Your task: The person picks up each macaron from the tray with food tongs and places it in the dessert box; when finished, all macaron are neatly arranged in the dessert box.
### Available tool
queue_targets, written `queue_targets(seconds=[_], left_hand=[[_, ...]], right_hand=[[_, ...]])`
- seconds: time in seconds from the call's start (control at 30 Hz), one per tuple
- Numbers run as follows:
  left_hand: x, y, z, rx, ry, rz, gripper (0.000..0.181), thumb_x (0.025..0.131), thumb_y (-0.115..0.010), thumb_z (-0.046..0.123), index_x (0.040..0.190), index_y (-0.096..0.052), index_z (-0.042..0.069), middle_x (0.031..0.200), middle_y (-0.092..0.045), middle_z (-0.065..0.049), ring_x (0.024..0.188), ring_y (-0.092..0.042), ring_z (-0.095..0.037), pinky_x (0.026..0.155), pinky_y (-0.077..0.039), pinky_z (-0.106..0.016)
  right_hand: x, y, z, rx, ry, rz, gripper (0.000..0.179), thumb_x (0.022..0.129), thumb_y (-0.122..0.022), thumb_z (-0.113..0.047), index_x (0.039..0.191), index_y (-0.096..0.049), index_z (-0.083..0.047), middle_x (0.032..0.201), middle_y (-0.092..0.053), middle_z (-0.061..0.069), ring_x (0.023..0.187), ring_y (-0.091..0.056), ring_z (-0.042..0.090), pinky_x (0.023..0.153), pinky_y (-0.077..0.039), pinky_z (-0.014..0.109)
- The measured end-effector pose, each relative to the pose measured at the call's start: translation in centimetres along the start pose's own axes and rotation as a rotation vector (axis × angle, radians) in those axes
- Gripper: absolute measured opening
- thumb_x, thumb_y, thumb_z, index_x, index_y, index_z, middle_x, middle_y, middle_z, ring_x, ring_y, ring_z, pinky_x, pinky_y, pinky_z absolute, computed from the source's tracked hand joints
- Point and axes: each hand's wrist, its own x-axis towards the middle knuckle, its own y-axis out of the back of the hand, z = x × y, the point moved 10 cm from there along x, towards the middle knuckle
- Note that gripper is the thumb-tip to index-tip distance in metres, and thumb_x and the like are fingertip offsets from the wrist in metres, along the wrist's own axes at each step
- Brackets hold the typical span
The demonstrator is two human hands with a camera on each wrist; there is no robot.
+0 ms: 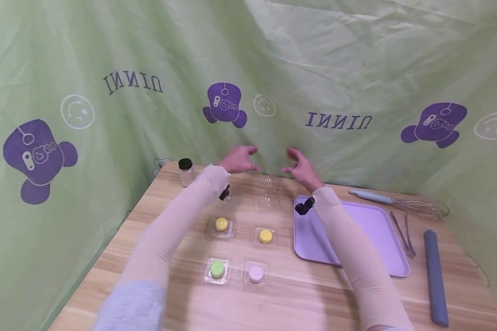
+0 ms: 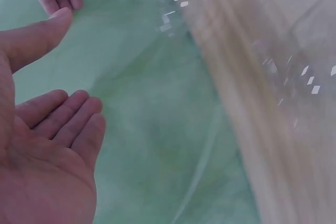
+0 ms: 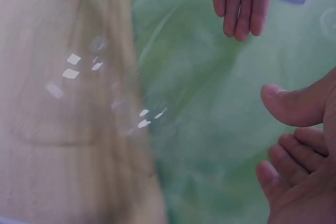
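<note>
Both hands hover over the table's back edge, facing each other with a gap between them and holding nothing. My left hand (image 1: 238, 160) has its fingers extended and its thumb apart; the left wrist view shows its bare palm. Loosely bent fingers and a spread thumb mark my right hand (image 1: 302, 170), whose palm shows empty in the right wrist view. Just below and nearer than the hands stand clear plastic domed covers (image 1: 268, 200), their outlines faint. Closer in, clear square trays carry a yellow macaron (image 1: 221, 224), another yellow macaron (image 1: 266, 236), a green macaron (image 1: 217, 269) and a lilac macaron (image 1: 256, 274).
A purple tray (image 1: 358, 230) lies under the right forearm. To its right are a whisk (image 1: 397, 202), metal tongs (image 1: 405, 234) and a blue rolled mat or bar (image 1: 436, 278). A black-lidded jar (image 1: 186, 172) stands at back left. Green printed cloth (image 1: 182, 138) hangs behind the table.
</note>
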Motion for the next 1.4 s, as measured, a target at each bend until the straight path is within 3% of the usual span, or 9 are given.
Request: queue_targets(seconds=[0.23, 0.57, 0.73, 0.93, 1.07, 1.27, 1.4], left_hand=[[1.2, -3.4, -1.5, 0.057, 0.073, -0.080, 0.080, 0.085, -0.080, 0.018, 0.152, -0.041, 0.000, 0.156, -0.048, -0.018, 0.143, -0.048, -0.033, 0.122, -0.040, -0.043], [1.6, -6.1, -3.6, 0.161, 0.182, -0.149, 0.072, 0.088, -0.074, 0.018, 0.151, -0.043, 0.002, 0.152, -0.051, -0.018, 0.139, -0.051, -0.035, 0.118, -0.046, -0.046], [1.6, -6.7, -3.6, 0.186, 0.184, -0.150, 0.065, 0.087, -0.074, 0.015, 0.146, -0.048, 0.000, 0.146, -0.056, -0.019, 0.134, -0.055, -0.035, 0.114, -0.049, -0.045], [1.7, -7.3, -3.5, 0.151, 0.196, -0.158, 0.072, 0.086, -0.076, 0.012, 0.149, -0.044, -0.001, 0.151, -0.052, -0.019, 0.138, -0.052, -0.035, 0.117, -0.046, -0.045], [1.9, -7.4, -3.5, 0.139, 0.194, -0.139, 0.069, 0.084, -0.076, 0.008, 0.146, -0.049, -0.001, 0.150, -0.054, -0.018, 0.137, -0.053, -0.035, 0.116, -0.048, -0.044], [2.3, -7.7, -3.6, 0.131, 0.193, -0.118, 0.041, 0.084, -0.074, 0.004, 0.124, -0.065, -0.001, 0.128, -0.067, -0.017, 0.108, -0.065, -0.028, 0.102, -0.057, -0.041], [2.3, -7.8, -3.8, 0.124, 0.206, -0.102, 0.042, 0.083, -0.075, 0.004, 0.124, -0.067, 0.001, 0.132, -0.066, -0.016, 0.102, -0.066, -0.025, 0.102, -0.058, -0.040]], right_hand=[[0.0, -2.0, 3.7, -0.100, -0.106, -0.094, 0.082, 0.089, -0.070, -0.003, 0.159, -0.027, -0.007, 0.164, -0.034, 0.017, 0.144, -0.042, 0.043, 0.124, -0.035, 0.053], [0.1, -4.0, 5.4, -0.223, -0.116, -0.181, 0.084, 0.085, -0.073, -0.002, 0.157, -0.030, -0.003, 0.161, -0.037, 0.020, 0.147, -0.039, 0.041, 0.126, -0.031, 0.052], [0.1, -4.6, 5.4, -0.259, -0.099, -0.203, 0.084, 0.085, -0.073, -0.004, 0.157, -0.030, -0.004, 0.161, -0.038, 0.020, 0.148, -0.038, 0.042, 0.126, -0.030, 0.055], [0.3, -5.3, 5.3, -0.285, -0.082, -0.225, 0.085, 0.086, -0.073, -0.006, 0.158, -0.029, -0.005, 0.163, -0.036, 0.019, 0.150, -0.036, 0.040, 0.127, -0.028, 0.053], [0.4, -5.3, 5.2, -0.289, -0.076, -0.215, 0.084, 0.086, -0.073, -0.005, 0.158, -0.029, -0.005, 0.163, -0.036, 0.019, 0.149, -0.036, 0.040, 0.127, -0.028, 0.053], [0.6, -5.8, 5.2, -0.293, -0.056, -0.212, 0.081, 0.085, -0.073, -0.005, 0.156, -0.033, -0.003, 0.158, -0.042, 0.022, 0.146, -0.041, 0.041, 0.124, -0.034, 0.054], [0.6, -6.1, 5.1, -0.321, -0.038, -0.219, 0.082, 0.085, -0.073, -0.006, 0.156, -0.032, 0.000, 0.158, -0.041, 0.024, 0.144, -0.043, 0.042, 0.123, -0.036, 0.053]])
